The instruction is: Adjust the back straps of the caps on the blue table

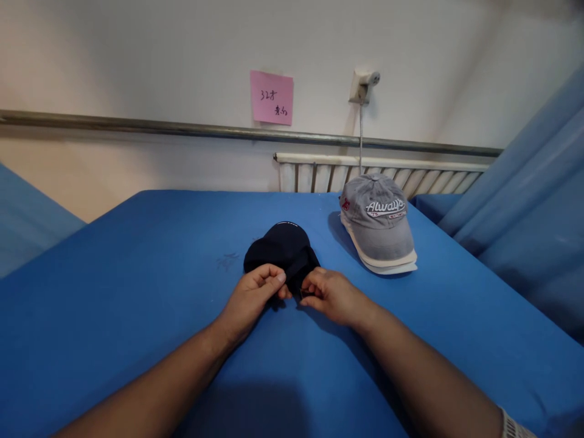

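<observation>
A dark navy cap (281,248) lies on the blue table (137,274) in front of me, its brim pointing away. My left hand (253,297) pinches the cap's near edge with curled fingers. My right hand (329,294) grips the same rear edge just to the right, fingers closed on what looks like the back strap. Both hands almost touch each other. The part of the cap under my fingers is hidden.
A grey cap (378,222) with white lettering sits stacked on a lighter cap at the right of the table. Behind are a white radiator (319,173), a metal rail, a pink note (271,97) on the wall and blue cloth at the right.
</observation>
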Available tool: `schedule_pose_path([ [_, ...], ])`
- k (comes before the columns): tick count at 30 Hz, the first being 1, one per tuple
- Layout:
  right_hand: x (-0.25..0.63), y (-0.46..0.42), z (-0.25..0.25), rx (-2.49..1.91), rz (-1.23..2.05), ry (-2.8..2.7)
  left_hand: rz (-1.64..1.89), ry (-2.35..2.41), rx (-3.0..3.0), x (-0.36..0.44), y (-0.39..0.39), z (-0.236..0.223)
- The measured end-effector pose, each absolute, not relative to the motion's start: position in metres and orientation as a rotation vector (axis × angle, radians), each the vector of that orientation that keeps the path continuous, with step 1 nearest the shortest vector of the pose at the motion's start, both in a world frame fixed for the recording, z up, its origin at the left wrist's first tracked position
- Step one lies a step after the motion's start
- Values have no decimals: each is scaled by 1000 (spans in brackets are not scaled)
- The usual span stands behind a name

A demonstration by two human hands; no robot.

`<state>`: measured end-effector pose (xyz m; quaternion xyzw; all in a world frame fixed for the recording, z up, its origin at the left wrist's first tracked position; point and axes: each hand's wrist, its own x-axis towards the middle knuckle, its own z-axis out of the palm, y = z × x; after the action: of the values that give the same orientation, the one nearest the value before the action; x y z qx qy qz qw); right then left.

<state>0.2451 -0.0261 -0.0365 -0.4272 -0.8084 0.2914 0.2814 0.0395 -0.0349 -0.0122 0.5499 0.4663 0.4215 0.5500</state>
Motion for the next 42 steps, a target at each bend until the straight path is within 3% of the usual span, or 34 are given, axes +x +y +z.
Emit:
schedule_pose_path([
  [11,257,-25,-33,-1048,658,-2245,941,1225,1420,36,-40,-1],
  [28,268,-20,-48,-1054,1023,-1920,856,1256,1415,42,-42,-7],
  [42,266,-29,-36,-1056,960,-1962,847,1241,1410,45,-44,-10],
])
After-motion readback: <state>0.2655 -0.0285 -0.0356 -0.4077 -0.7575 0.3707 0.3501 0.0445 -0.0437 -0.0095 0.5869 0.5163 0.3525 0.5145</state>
